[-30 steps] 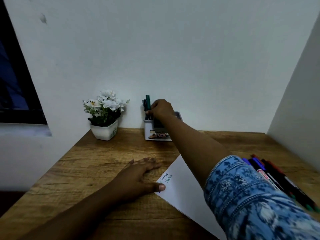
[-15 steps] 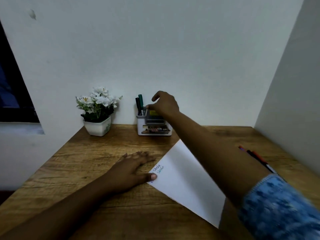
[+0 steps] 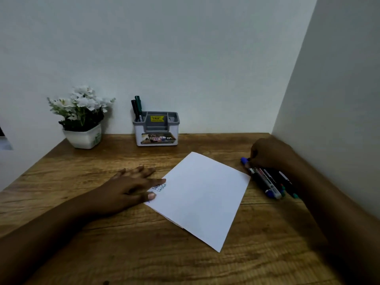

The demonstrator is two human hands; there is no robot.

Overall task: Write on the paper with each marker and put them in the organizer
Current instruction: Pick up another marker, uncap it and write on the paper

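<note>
A white paper (image 3: 202,197) lies angled on the wooden desk (image 3: 102,243), with two short written words at its left corner. My left hand (image 3: 131,187) lies flat on the desk, thumb pressing the paper's left corner. At the right, several markers (image 3: 271,183) lie in a row beside the wall. My right hand (image 3: 267,154) is over their far ends, fingers curled round a blue-capped marker (image 3: 245,160). A grey and white organizer (image 3: 156,128) stands at the back wall with two dark markers (image 3: 136,108) upright in its left slot.
A white pot of white flowers (image 3: 82,118) stands at the back left of the desk. Walls close the desk at the back and on the right (image 3: 329,99). The desk's left edge drops off beside the pot.
My right hand left the organizer, where it set the green marker, and swung back right to the row of markers. My left hand stayed on the paper.
</note>
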